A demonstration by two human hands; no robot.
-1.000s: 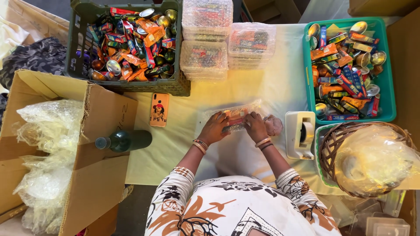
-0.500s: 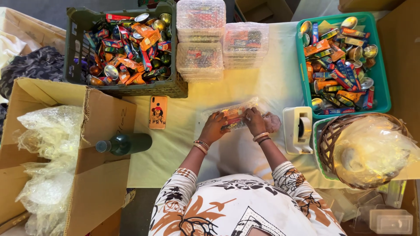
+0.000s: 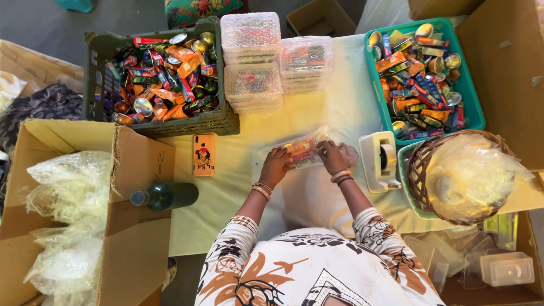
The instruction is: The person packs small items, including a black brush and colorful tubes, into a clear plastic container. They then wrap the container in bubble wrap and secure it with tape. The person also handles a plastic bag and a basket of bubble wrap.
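Note:
On the pale cloth-covered table [image 3: 238, 198] lies a clear plastic packet [image 3: 300, 149] holding small orange and red items. My left hand [image 3: 276, 165] grips its left end and my right hand [image 3: 332, 157] presses on its right end. Both wrists wear bangles. A white tape dispenser [image 3: 379, 161] stands just right of my right hand. A phone in an orange case [image 3: 203, 154] lies left of my left hand.
A dark crate [image 3: 102, 73] and a green tray [image 3: 470, 107] hold several colourful small boxes and tins. Stacks of filled clear boxes [image 3: 251, 59] stand behind. A cardboard box of plastic bags [image 3: 68, 215], a dark bottle [image 3: 164, 196] and a wicker basket [image 3: 419, 175] flank me.
Both hands stay on the packet with only small finger shifts. The view has drifted slightly.

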